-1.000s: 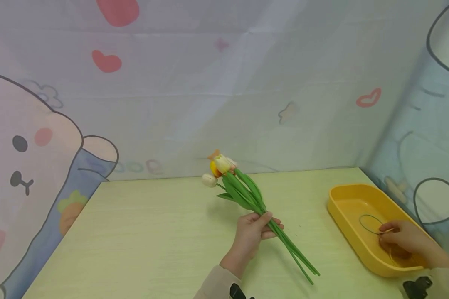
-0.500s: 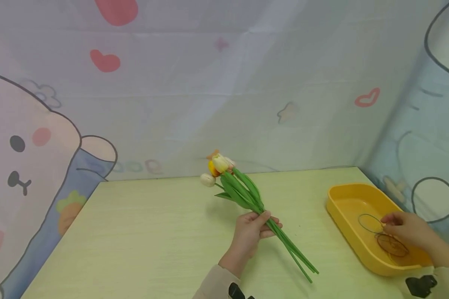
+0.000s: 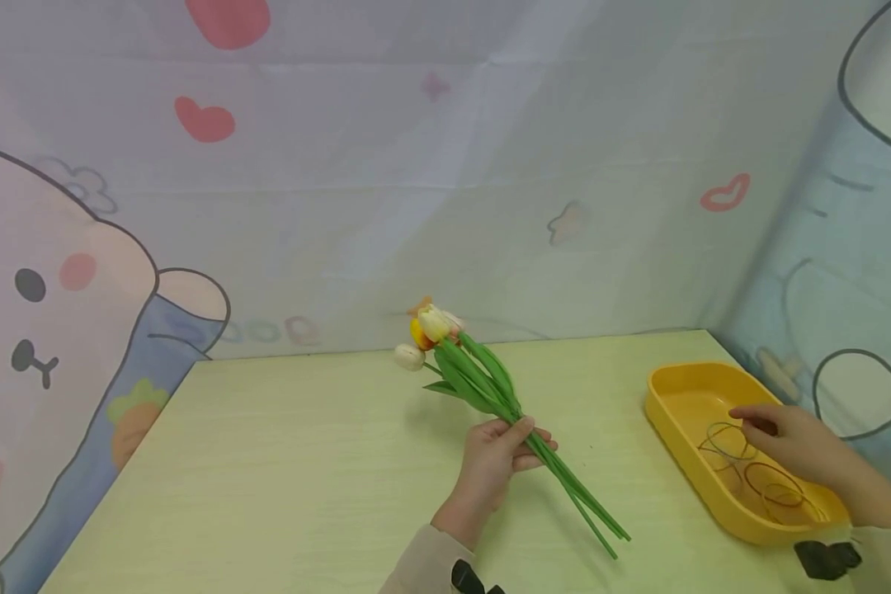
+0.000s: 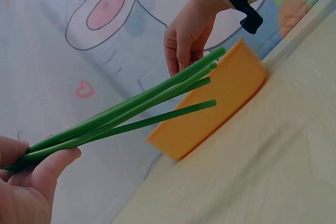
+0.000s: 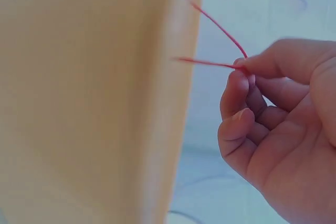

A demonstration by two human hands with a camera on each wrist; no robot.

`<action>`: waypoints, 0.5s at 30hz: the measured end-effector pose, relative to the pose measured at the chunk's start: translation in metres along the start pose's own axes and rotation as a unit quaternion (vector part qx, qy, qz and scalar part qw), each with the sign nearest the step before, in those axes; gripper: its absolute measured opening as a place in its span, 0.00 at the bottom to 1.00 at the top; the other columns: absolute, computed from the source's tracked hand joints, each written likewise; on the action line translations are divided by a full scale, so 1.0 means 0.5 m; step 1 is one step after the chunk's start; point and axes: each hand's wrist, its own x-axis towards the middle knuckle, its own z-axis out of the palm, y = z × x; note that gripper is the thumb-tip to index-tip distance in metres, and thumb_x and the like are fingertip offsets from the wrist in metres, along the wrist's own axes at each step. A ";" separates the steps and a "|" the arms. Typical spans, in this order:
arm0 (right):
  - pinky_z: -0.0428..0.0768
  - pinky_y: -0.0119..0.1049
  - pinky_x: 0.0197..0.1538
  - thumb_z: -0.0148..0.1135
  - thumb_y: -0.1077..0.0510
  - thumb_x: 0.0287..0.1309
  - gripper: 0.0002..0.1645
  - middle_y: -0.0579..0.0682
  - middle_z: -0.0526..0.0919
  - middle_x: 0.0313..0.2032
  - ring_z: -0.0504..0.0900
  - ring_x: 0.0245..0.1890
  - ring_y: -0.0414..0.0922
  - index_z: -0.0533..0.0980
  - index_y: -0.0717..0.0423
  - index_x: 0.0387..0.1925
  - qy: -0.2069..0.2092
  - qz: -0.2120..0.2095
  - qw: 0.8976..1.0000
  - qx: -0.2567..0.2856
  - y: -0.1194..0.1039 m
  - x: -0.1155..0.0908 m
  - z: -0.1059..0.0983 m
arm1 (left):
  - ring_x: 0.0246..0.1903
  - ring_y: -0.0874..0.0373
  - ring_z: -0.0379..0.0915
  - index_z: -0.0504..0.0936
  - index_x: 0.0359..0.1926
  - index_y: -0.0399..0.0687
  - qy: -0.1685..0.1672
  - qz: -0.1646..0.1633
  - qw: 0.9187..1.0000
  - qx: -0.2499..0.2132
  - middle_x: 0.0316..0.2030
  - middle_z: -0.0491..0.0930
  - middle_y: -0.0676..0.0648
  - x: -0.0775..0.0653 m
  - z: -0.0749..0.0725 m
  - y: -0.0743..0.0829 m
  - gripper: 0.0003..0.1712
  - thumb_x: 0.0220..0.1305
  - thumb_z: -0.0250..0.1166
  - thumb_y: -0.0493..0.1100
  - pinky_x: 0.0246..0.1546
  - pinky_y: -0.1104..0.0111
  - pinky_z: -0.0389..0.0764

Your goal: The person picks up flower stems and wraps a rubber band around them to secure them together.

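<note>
My left hand (image 3: 493,458) grips the stems of a small bunch of tulips (image 3: 478,379) above the table. Its white, yellow and pinkish heads point up and left, while the green stems (image 4: 142,98) stick out past my fingers. At the right, my right hand (image 3: 790,441) hovers over a yellow tray (image 3: 694,400). Its thumb and forefinger pinch a thin red rubber band (image 5: 210,63), whose two strands stretch out from the fingertips. Several loose rubber bands (image 3: 747,478) in different colours lie in the tray, partly overlapped by the hand.
The pale yellow-green tabletop (image 3: 267,462) extends left of the tulips. A printed cloth backdrop (image 3: 356,206) rises behind the table, with another cloth side (image 3: 854,272) close beyond the tray at the right.
My right hand has risen from among the rubber bands, drawing one up and moving a little left and away. More bands show in the tray. My left hand stays put with the tulips.
</note>
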 end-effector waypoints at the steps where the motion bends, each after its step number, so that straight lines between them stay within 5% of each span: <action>1: 0.77 0.28 0.30 0.53 0.63 0.68 0.17 0.65 0.83 0.43 0.72 0.32 0.24 0.75 0.73 0.52 0.001 -0.003 1.000 -0.001 -0.008 0.000 -0.001 | 0.35 0.50 0.85 0.79 0.39 0.22 0.000 0.000 1.000 0.000 0.32 0.85 0.40 0.000 0.000 0.000 0.15 0.68 0.60 0.37 0.41 0.63 0.86; 7: 0.67 0.30 0.22 0.48 0.67 0.69 0.16 0.67 0.81 0.44 0.66 0.22 0.33 0.75 0.74 0.50 0.012 -0.010 1.000 0.009 -0.052 0.001 -0.006 | 0.36 0.49 0.85 0.79 0.39 0.22 0.000 -0.002 1.000 -0.002 0.32 0.85 0.40 -0.001 0.000 0.000 0.16 0.68 0.60 0.38 0.41 0.62 0.86; 15: 0.67 0.30 0.17 0.50 0.68 0.65 0.11 0.53 0.80 0.32 0.62 0.16 0.35 0.77 0.70 0.41 0.055 -0.017 0.998 0.014 -0.081 0.001 -0.007 | 0.35 0.51 0.85 0.79 0.39 0.21 -0.003 -0.002 1.000 0.001 0.31 0.85 0.42 -0.001 -0.001 -0.001 0.15 0.69 0.58 0.36 0.41 0.63 0.86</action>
